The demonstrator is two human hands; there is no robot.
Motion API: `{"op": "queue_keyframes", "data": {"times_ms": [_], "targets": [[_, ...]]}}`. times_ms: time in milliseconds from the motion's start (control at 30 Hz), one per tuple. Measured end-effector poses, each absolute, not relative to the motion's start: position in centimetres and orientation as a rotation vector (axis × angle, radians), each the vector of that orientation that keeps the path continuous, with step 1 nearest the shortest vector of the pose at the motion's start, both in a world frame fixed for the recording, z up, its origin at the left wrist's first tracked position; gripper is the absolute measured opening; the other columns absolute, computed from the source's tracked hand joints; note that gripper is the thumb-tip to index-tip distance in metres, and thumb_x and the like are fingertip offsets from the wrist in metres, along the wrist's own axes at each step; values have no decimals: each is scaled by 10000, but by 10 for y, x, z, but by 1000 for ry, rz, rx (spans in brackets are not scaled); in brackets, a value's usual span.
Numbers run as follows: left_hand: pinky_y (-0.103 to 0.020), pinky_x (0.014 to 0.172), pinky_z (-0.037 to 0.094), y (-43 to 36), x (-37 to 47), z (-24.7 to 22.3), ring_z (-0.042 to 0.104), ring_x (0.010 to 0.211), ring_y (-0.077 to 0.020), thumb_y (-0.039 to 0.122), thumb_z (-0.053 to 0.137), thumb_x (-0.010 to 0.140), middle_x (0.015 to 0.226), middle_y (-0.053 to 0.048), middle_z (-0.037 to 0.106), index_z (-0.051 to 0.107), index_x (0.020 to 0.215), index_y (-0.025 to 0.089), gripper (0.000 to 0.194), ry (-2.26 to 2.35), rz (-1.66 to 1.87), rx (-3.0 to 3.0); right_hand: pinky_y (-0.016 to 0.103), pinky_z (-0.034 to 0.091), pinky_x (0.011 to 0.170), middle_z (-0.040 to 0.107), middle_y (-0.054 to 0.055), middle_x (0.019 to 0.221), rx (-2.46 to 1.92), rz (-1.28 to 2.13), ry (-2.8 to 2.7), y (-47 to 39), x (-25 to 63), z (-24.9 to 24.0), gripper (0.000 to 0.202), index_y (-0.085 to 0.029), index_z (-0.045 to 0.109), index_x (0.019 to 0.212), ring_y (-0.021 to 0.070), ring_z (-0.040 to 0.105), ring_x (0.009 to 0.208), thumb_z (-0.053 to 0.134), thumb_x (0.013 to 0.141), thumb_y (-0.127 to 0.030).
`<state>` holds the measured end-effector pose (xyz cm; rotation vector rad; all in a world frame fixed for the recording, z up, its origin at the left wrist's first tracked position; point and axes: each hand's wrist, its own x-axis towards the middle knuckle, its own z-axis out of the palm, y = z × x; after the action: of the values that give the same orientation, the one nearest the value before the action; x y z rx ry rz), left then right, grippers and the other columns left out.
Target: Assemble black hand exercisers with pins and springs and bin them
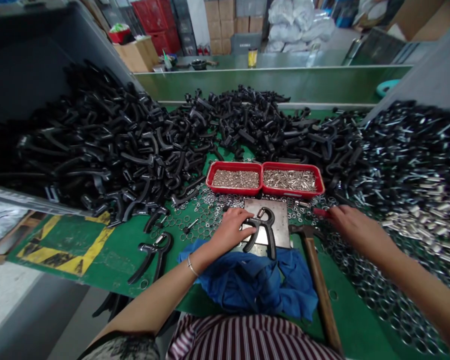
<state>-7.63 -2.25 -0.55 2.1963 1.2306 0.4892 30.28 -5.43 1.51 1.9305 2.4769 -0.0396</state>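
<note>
A left hand (231, 229) grips a black spring hand exerciser (270, 241) over a metal plate (282, 227); the right hand (347, 225) clasps a red object (320, 212).

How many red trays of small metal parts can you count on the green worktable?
2. The left tray and the right tray sit side by side, just beyond the metal plate. The black heaps could hide others.

On my green worktop (120, 250), near its front edge, lie a blue cloth (255, 285) and a hammer (317, 270).
</note>
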Motion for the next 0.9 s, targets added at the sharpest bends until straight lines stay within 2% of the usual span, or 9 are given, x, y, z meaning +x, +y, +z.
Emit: {"op": "queue_keyframes", "data": {"times_ms": [100,167,267,333,500,667,800,900], "targets": [[-429,1027,363,-24,-67,-5,486,1158,-265,417,670,867,1176,-65,618,645,1192,224,379,1271,501,2188,383,461,672,648,137,837,2354,-297,2466,-52,283,38,268,-206,517,936,248,625,748,495,947,-473],[-430,1028,352,-26,-62,-4,482,1165,-268,432,684,852,1196,-68,610,632,1195,219,407,1274,509,2192,381,509,662,674,102,833,2662,-779,2452,-49,251,46,326,-221,492,962,236,655,714,556,902,-535],[-431,1017,345,-29,-59,-3,484,1157,-272,448,723,816,1199,-61,607,615,1192,225,450,1288,506,2202,402,583,669,695,72,929,2692,-1800,2414,-45,191,40,330,-243,471,1008,225,697,727,495,931,-563],[-430,1000,348,-29,-58,-3,485,1149,-275,454,726,813,1182,-58,610,616,1168,227,435,1322,492,2204,410,606,672,701,71,956,2619,-2104,2342,-43,160,27,325,-255,462,999,226,707,733,511,925,-568],[-420,981,361,-28,-57,-8,485,1139,-275,480,708,822,1178,-68,601,596,1158,213,444,1355,469,2186,425,617,706,721,73,963,2636,-2218,2193,-36,139,-2,355,-277,428,1013,248,723,777,540,901,-594],[-416,988,362,-28,-58,-12,486,1135,-270,493,706,821,1188,-65,596,585,1148,213,447,1356,489,2154,432,613,720,729,71,974,2582,-2235,2201,-36,145,-1,357,-278,427,1018,252,726,778,544,901,-594],[-414,974,368,-28,-58,-10,487,1130,-270,496,707,821,1186,-60,595,579,1156,223,451,1356,477,2160,434,601,717,731,76,932,2625,-2023,2288,-40,142,4,315,-279,441,1009,262,723,763,516,923,-573],[-412,965,371,-29,-58,-8,484,1129,-272,493,704,825,1181,-64,592,575,1155,219,448,1353,469,2176,416,578,740,727,95,885,2639,-1625,2439,-45,137,6,267,-263,478,1007,267,720,754,480,953,-525]]}}
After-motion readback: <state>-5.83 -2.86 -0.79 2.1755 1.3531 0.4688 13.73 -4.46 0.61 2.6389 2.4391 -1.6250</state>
